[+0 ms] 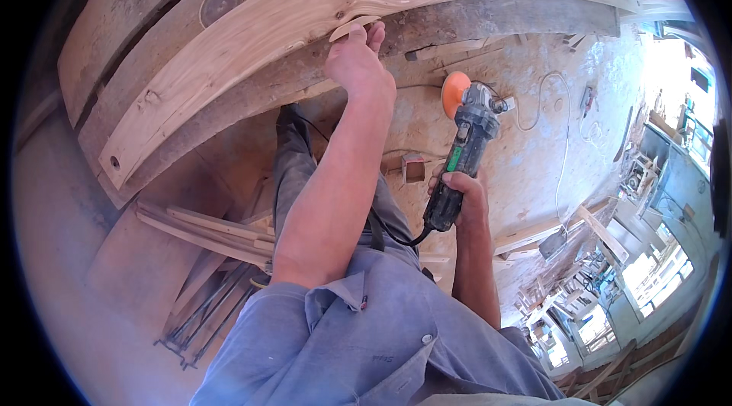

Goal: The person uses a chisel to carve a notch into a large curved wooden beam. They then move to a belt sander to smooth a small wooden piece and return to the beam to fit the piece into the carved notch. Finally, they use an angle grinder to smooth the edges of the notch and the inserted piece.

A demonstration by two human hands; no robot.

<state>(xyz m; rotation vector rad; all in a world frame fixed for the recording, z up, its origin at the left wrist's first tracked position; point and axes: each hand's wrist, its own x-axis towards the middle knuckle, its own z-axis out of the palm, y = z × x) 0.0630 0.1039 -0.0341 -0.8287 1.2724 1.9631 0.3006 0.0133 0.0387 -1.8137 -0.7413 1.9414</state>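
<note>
My right hand (467, 196) is wrapped round the body of a black and grey angle grinder (471, 135), held out to the right of my legs. Its round orange backing pad (455, 95) points up and left, and a black cord leaves the lower end. With my left hand (357, 63) I pinch a thin, tan sanding disc (354, 27), seen nearly edge-on, at the near edge of a long wooden plank (305, 19). Knots and pale grain show on the plank, which lies across a worn bench (503, 17). My left fingertips are partly hidden.
A dark round disc (221, 6) lies on the bench beyond the plank. Wooden strips (206, 231) and metal bars (210, 314) are at the lower left. A small open box (413, 168) and a pale cable (568, 116) lie on the dusty floor. Timber clutters the right side.
</note>
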